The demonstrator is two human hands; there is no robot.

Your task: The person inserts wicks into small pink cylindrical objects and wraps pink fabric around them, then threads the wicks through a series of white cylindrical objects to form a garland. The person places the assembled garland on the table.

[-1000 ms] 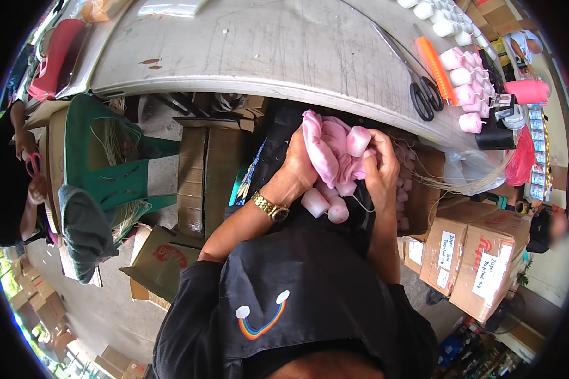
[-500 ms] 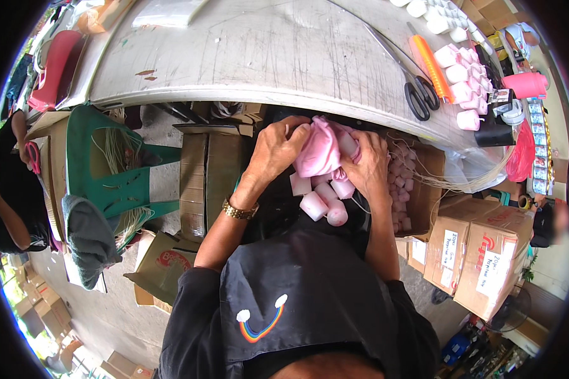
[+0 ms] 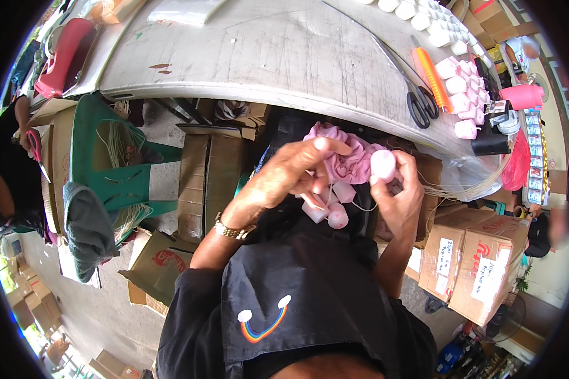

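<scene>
My right hand (image 3: pixel 399 196) pinches a short pink candle (image 3: pixel 383 165) between thumb and fingers, off the right side of my lap. Left of it, my left hand (image 3: pixel 297 172) hovers with its fingers apart and the index stretched out, holding nothing. Beneath and beyond the fingers, a crumpled pink cloth (image 3: pixel 351 158) lies on my dark lap, against the table side. Several more pink candles sit on my lap below the cloth, among them a round-ended one (image 3: pixel 337 216). The left hand partly hides the cloth and some candles.
The worn white table (image 3: pixel 246 57) spans the far side, with black-handled scissors (image 3: pixel 422 107), an orange tool (image 3: pixel 434 72) and rows of pink candles (image 3: pixel 464 88). A green chair (image 3: pixel 110 174) and cardboard boxes (image 3: pixel 208 183) stand left; taped boxes (image 3: pixel 477 259) are at right. A co-worker's hand holds red scissors (image 3: pixel 34 146).
My right hand has drawn away from the cloth and lifted a candle to the right. My left hand has let go of the cloth, which now lies crumpled on my lap.
</scene>
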